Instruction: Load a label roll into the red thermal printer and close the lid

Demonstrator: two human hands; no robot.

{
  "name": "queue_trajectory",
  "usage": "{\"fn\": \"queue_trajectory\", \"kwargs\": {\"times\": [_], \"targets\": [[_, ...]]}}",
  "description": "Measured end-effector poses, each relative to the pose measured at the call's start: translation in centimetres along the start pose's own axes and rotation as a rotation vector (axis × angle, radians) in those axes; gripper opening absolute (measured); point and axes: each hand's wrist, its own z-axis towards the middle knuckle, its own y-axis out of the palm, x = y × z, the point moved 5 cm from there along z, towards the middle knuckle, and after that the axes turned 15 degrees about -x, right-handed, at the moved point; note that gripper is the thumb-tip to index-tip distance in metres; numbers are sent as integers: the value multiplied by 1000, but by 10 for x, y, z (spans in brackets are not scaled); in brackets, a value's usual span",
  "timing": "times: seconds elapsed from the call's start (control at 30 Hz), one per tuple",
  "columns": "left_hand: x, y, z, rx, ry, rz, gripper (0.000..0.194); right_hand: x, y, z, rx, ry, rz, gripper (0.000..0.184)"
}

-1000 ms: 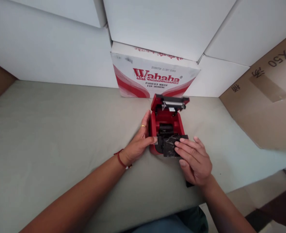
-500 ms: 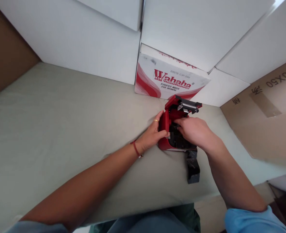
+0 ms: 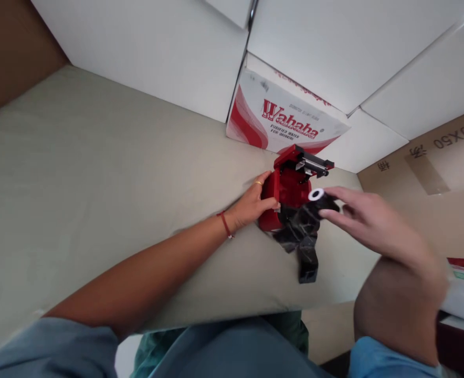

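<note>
A red label printer stands on the table with its lid tipped up. My left hand grips its left wall, thumb on the near upper rim and fingers along the outside. In my right hand is a roll of black labels with a white core, pinched between thumb and fingers and raised just right of the printer's opening. A loose black strip trails from the roll's side over the printer's front and down onto the table. Part of the printer's inside is hidden behind the black strip.
Behind the printer a white and red Wahaha carton stands against large white boxes. A brown cardboard box borders the table on the right, and another brown box is at the far left. The table's near edge lies by my body.
My right hand has come up and to the right out of the printer, bringing the label roll with it. My left hand still holds the printer. The camera view has shifted slightly.
</note>
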Motion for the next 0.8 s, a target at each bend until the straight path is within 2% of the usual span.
{"fn": "queue_trajectory", "kwargs": {"times": [0.03,0.1,0.17,0.23,0.3,0.37,0.47,0.63,0.73,0.8], "targets": [[0,0,0,-6,-13,-29,96,13,-4,-16,-22,-16,68,43],[1,1,1,-19,-50,-91,100,46,-1,-38,-156,37,152,49],[4,2,0,-28,-71,-135,101,81,20,-46,-350,160,206,48],[9,3,0,-29,-76,-156,99,110,50,-45,-493,257,260,41],[13,4,0,-22,-82,-172,99,124,77,-38,-509,288,299,36],[15,4,0,-20,-91,-187,100,126,98,-31,-422,287,319,40],[14,4,0,-28,-91,-203,100,111,116,-25,-271,242,375,50],[7,2,0,-39,-72,-184,94,71,135,-13,-265,80,384,40],[2,0,1,-34,-43,-160,86,64,132,-23,-272,96,342,36],[0,-1,2,-4,-31,-151,77,61,117,-42,-315,36,349,30]]}}
